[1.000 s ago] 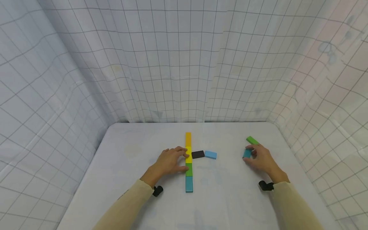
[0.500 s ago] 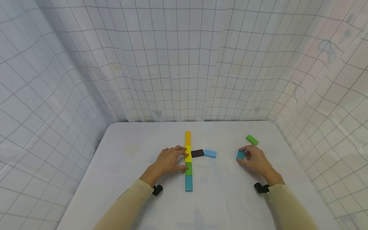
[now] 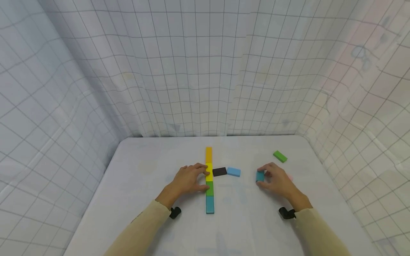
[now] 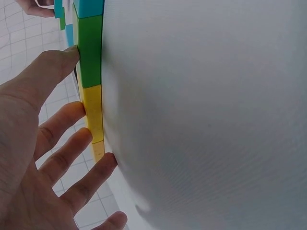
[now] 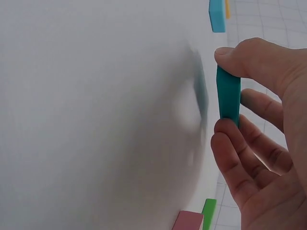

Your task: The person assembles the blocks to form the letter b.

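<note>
- The right hand has its grip clamped on a teal rectangular block, thumb at its near end and fingertips at its far end; the block is raised just above the desk, its shadow apart from it.
- The left hand has its grip apart, fingers spread: the thumb touches a green rectangular block, and two fingertips meet a bright yellow rectangular block.
- Those two are the middle of a straight row, with an orange-yellow rectangular block at the far end and a second teal block at the near end.
- Just right of the bright yellow one lies a black rectangular block, then a light blue rectangular block, both left of the held block.
- A pink block sits partly hidden behind the right hand.
- Farther right and far lies a light green rectangular block.
- White cloth with dark grid lines hangs around the desk's far, left and right sides.
</note>
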A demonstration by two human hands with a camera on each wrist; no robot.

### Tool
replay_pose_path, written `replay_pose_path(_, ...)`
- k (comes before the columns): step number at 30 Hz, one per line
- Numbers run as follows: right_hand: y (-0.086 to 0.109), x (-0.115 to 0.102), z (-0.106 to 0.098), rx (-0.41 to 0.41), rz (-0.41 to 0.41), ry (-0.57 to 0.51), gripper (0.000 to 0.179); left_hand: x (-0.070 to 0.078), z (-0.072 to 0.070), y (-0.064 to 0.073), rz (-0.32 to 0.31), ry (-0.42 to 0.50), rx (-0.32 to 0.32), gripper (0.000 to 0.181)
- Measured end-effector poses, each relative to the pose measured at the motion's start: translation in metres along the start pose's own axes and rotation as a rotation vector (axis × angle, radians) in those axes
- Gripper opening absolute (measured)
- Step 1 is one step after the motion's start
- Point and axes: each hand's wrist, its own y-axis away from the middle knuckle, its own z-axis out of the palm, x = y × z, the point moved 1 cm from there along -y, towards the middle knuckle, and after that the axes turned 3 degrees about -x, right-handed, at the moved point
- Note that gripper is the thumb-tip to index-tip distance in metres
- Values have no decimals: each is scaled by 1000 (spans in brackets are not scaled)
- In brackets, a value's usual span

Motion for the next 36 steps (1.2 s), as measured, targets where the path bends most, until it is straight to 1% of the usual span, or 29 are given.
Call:
replay_pose_path(4, 0, -6, 5, -21, -28, -14, 45, -1, 1, -1, 4, -6, -1, 56)
replay_pose_path(10, 1, -15, 14, -56, -80, -68, 44, 0, 3, -1, 9, 0, -13, 55)
replay_pose_path(13, 1, -20, 18, -79, -80, -83, 43, -1, 4, -1, 12, 4, -14, 55)
replay_pose_path(17, 0, -27, 21, -112, -58, -79, 41, -2, 5, -2, 13, -3, -4, 56)
replay_pose_path(21, -2, -33, 24, -144, -84, -74, 37, -2, 3, -2, 7, -2, 4, 55)
replay_pose_path(29, -6, -38, 31, -150, -144, -71, 36, -4, 3, -1, 7, 2, 4, 54)
replay_pose_path(36, -7, -38, 34, -163, -156, -77, 36, -5, 3, -2, 10, 1, 7, 55)
